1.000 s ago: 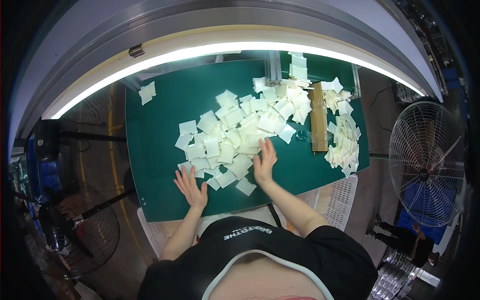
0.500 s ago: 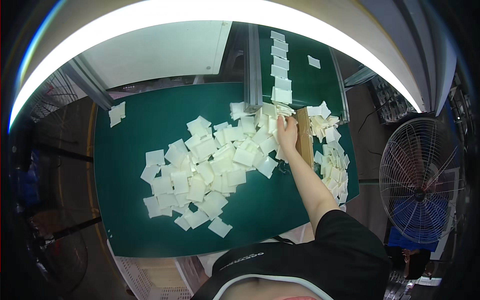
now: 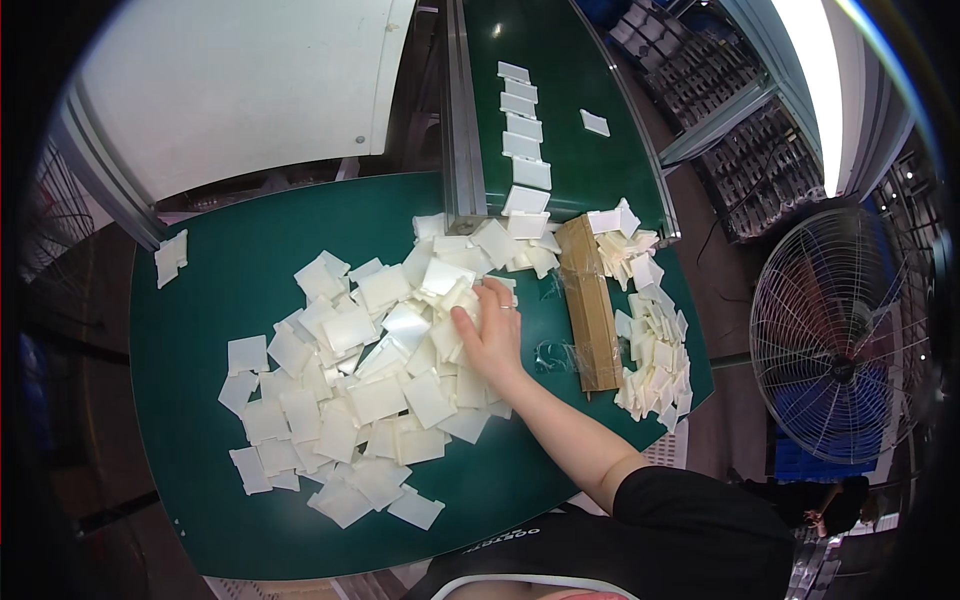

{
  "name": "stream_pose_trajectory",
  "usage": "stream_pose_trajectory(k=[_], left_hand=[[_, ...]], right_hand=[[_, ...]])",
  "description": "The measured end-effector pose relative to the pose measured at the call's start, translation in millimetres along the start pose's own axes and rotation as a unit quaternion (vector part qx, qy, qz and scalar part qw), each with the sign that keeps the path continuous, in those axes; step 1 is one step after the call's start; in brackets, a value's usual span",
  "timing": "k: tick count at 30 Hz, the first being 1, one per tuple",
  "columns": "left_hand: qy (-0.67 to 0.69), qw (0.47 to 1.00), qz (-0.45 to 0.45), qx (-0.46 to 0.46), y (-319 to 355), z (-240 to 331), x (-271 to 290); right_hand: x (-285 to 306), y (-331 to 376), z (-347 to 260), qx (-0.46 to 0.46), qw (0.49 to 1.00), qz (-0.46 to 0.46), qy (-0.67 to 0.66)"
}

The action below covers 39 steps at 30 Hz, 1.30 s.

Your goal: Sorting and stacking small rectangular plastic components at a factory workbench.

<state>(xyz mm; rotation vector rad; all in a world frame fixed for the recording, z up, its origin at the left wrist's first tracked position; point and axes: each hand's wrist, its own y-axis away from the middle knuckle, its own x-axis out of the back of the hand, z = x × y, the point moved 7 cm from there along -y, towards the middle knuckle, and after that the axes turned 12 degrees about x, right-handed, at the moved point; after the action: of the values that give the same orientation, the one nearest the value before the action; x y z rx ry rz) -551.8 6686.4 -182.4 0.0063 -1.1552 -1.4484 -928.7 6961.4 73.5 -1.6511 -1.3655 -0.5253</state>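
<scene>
The right hand [image 3: 494, 338] curls over the larger heap of white rectangular plates [image 3: 377, 398] on the green table [image 3: 190, 345]; whether it grips any cannot be told. The left hand is out of view. A cardboard bar [image 3: 590, 320] probably serves to separate the smaller heap [image 3: 657, 362].

Dressed in a black short-sleeved top [image 3: 700, 535], trimmed with a curved pale neckband [image 3: 520, 577] and printed with small light lettering [image 3: 500, 542] across the front; wearing a thin ring [image 3: 506, 307] on the right hand [image 3: 493, 335].
</scene>
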Motion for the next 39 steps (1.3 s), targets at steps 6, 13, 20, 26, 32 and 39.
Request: stream_pose_trajectory(k=[6, 13, 20, 26, 32, 39], left_hand=[[-0.084, 0.996, -0.007, -0.018, -5, -11, 35], [-0.134, 0.991, 0.017, 0.003, 26, -55, 32], [-0.108, 0.99, 0.042, 0.081, 153, -94, -6], [-0.135, 0.984, 0.064, 0.093, 166, -96, 25], [0.094, 0.976, 0.113, 0.16, 85, -4, 1], [0.393, 0.858, 0.199, 0.263, 81, -162, 26]], right_hand=[[-10, 11, -48, 0.108, 0.993, -0.034, -0.021], [-15, 23, -55, 0.21, 0.977, 0.015, -0.04], [4, 22, -53, 0.225, 0.969, 0.066, -0.079], [32, 0, -4, 0.167, 0.959, 0.222, -0.053], [38, -8, 38, 0.083, 0.95, 0.301, -0.029], [43, -57, 141, -0.06, 0.951, 0.276, 0.125]])
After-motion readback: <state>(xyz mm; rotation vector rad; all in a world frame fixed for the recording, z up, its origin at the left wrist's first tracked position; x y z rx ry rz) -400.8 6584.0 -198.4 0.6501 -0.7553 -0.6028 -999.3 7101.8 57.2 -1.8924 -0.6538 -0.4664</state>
